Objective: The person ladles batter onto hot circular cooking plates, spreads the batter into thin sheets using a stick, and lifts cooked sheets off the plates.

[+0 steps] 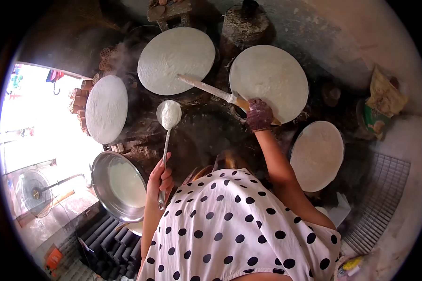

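Note:
My left hand (160, 179) is closed around the handle of a ladle (167, 140), its bowl coated with thick white batter (171, 114). A dark knitted glove covers my right hand (259, 115), which grips a long wooden spatula (210, 89). The spatula's tip, whitened with batter, reaches over the upper round pan (173, 51). Beneath my gloved hand lies another round pan (269, 75) covered in white. A steel basin (98, 174) with milky batter (126, 182) inside stands left of my left hand.
More round white surfaces sit at the left (106, 110) and right (317, 157). Dark cylindrical briquettes (112, 243) are stacked lower left, near a fan (36, 193). A wire rack (382, 196) leans at the right, below a bag (384, 96). Light steam hangs around the pans.

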### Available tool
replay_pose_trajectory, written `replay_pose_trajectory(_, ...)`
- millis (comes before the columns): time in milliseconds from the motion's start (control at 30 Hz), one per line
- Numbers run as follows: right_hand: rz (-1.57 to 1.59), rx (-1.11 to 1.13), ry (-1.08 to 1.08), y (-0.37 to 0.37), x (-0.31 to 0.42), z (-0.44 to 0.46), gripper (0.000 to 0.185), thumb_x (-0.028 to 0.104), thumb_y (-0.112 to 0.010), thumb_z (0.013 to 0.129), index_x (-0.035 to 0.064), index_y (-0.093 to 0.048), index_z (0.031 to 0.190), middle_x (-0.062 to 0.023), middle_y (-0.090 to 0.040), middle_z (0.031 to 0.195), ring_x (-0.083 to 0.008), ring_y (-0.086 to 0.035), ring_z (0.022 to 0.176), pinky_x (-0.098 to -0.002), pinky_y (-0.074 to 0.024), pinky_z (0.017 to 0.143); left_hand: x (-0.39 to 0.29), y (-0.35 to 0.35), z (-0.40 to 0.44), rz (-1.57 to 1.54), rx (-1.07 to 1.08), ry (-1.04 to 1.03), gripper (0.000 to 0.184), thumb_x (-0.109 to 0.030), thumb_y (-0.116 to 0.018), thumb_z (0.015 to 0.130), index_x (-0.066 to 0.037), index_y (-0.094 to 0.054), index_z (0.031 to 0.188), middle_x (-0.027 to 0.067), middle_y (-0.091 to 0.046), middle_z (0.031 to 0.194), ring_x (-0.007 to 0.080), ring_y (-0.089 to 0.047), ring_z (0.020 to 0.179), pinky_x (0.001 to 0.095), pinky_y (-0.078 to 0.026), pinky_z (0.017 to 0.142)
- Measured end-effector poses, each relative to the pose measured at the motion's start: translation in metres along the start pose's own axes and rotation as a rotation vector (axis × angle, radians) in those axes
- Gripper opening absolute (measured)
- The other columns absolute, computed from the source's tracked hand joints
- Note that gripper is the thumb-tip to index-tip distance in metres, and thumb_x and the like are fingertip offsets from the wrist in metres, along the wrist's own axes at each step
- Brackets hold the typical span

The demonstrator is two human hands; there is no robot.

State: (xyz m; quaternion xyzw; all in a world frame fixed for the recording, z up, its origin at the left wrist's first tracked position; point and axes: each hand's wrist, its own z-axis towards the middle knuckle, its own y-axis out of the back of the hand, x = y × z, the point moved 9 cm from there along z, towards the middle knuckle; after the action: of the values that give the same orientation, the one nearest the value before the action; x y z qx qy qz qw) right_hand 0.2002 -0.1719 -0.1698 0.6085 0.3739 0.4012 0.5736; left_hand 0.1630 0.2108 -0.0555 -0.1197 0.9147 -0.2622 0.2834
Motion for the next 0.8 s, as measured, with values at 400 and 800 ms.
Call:
replay_pose_trajectory(400,-0.118,-0.388,0.106,0.151,-0.018,0.030,0.021,0.027,-0.064,0.072,0.0145,-0.065,0.089,-0.0082,-0.064,0.085,-0.0280,-0.064,0.082,-0.0384,-0.0524,0.070,-0.026,-0.005,-0.011,-0.445,0.275,-0.017,0.043,-0.017,-0.035,0.101,-0.006,-0.030,0.143,-0.0065,-0.032,0.059,0.0013,-0.029,0.035,0.0201,-0.028,0.031)
replay_pose_trajectory(800,0.854,-1.195,-1.059,0.327,-0.381,-0.224,0.044,0.032,-0.079,0.070,-0.0016,-0.069,0.096,-0.0049,-0.065,0.081,-0.0154,-0.056,0.069,-0.0299,-0.0463,0.065,-0.011,-0.082,0.033,0.480,0.501,0.070,0.043,-0.022,-0.046,0.099,-0.009,-0.041,0.139,-0.0047,-0.036,0.057,0.0055,-0.029,0.036,0.0207,-0.025,0.032)
